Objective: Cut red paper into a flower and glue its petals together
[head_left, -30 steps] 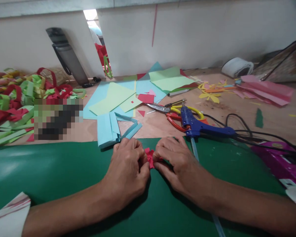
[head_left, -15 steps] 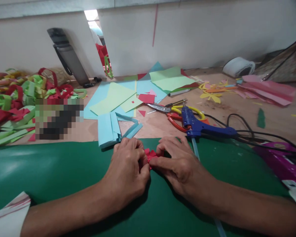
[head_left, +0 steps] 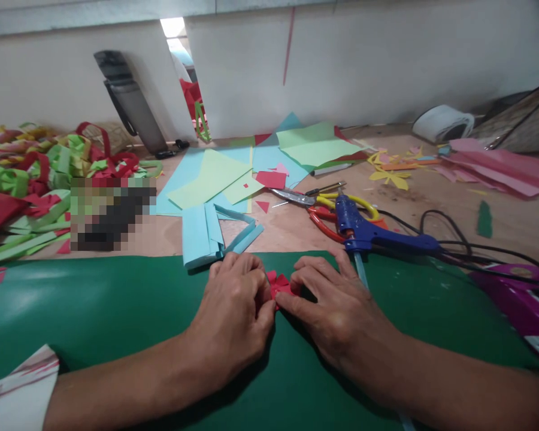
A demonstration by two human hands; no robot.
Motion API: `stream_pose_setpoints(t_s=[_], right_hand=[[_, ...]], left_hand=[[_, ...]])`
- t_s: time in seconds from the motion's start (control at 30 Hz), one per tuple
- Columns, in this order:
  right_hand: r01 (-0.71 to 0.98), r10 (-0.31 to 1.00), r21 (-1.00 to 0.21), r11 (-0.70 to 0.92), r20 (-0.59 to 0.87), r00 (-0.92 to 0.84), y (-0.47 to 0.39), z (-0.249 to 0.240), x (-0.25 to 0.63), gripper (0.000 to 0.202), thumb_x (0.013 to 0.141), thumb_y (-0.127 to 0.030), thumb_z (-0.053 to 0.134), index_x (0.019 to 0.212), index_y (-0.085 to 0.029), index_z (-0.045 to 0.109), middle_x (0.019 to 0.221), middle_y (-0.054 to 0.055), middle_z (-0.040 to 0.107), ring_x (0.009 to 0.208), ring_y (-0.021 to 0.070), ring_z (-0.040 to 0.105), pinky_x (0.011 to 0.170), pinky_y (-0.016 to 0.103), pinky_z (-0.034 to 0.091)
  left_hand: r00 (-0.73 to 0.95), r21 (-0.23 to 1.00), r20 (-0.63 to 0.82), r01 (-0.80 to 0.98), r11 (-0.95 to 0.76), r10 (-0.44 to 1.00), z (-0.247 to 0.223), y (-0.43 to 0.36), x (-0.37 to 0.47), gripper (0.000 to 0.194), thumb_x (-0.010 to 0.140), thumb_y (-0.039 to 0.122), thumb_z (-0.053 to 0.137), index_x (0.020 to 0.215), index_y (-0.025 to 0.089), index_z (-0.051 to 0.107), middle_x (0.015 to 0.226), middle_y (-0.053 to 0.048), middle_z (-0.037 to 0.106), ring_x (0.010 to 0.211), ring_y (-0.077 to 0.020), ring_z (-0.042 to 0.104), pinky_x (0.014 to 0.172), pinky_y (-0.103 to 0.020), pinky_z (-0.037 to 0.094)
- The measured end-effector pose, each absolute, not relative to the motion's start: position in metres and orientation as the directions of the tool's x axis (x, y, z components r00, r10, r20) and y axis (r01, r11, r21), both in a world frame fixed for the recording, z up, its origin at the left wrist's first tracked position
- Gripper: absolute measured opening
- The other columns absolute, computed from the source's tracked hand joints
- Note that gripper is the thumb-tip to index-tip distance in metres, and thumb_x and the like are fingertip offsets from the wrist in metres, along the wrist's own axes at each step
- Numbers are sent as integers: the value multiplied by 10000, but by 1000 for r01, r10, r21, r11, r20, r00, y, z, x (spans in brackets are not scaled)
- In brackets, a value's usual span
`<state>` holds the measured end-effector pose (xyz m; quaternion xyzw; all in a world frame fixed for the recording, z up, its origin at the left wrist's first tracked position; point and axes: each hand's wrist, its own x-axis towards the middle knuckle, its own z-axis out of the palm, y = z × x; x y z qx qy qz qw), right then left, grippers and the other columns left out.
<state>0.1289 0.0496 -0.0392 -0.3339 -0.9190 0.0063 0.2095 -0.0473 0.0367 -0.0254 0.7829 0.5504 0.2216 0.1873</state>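
Observation:
A small red paper flower (head_left: 280, 286) lies low over the green mat (head_left: 130, 311), between my two hands. My left hand (head_left: 239, 299) has its fingers curled and pinches the flower's left side. From the right, my right hand (head_left: 330, 296) grips the flower's other edge between thumb and bent fingers. Just beyond my left hand sits a folded light blue paper piece (head_left: 202, 234) with a strip loop. Past my right hand, a blue glue gun (head_left: 372, 233) rests with its glue stick running down behind that hand.
Scissors (head_left: 327, 206) with red and yellow handles lie beside the glue gun. Green and blue sheets (head_left: 215, 176) are behind. Cut paper strips (head_left: 49, 173) pile up at left near a grey bottle (head_left: 137, 108). A purple object (head_left: 516, 299) and black cables are at right.
The whole view has shifted slightly, so the scene sits a little further right. My right hand's fingers have moved slightly on the flower; both hands still hold it.

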Motion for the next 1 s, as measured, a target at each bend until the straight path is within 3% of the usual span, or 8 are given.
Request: stream_pose_setpoints(t_s=[0.13, 0.33, 0.57, 0.77, 1.0], right_hand=[[608, 614, -155, 779, 385, -688, 49, -38, 128, 173, 857, -147, 472, 833, -216, 629, 757, 47, 541, 818, 227, 490, 861, 525, 292], [621, 680, -278, 732, 341, -649, 48, -31, 128, 186, 869, -182, 483, 808, -214, 655, 754, 43, 557, 823, 214, 499, 854, 475, 313], [628, 722, -360, 690, 297, -624, 51, -28, 125, 191, 871, -236, 506, 739, -188, 636, 780, 42, 567, 836, 206, 498, 855, 439, 315], [626, 721, -361, 691, 291, -629, 51, -29, 126, 171, 866, -229, 513, 774, -198, 654, 765, 33, 551, 818, 205, 494, 853, 459, 305], [621, 695, -312, 719, 338, -635, 50, -30, 126, 209, 883, -225, 486, 805, -213, 678, 745, 35, 565, 821, 204, 506, 884, 489, 286]], left_hand=[[308, 554, 194, 749, -363, 931, -28, 35, -50, 120, 769, 146, 548, 653, 167, 522, 863, -41, 541, 825, -198, 450, 746, -404, 363], [371, 524, 329, 694, -495, 868, -35, 32, -54, 128, 822, 161, 530, 733, 178, 620, 881, -44, 574, 841, -182, 486, 733, -363, 393], [370, 514, 356, 689, -510, 858, -34, 32, -55, 118, 824, 176, 536, 778, 172, 645, 865, -56, 607, 812, -183, 515, 734, -357, 435], [413, 485, 420, 651, -584, 809, -37, 30, -59, 142, 842, 148, 516, 822, 168, 655, 889, -59, 624, 790, -162, 516, 700, -312, 450], [485, 352, 428, 688, -635, 763, -36, 27, -62, 151, 849, 175, 521, 881, 200, 667, 955, -58, 634, 791, -166, 494, 672, -304, 458]])
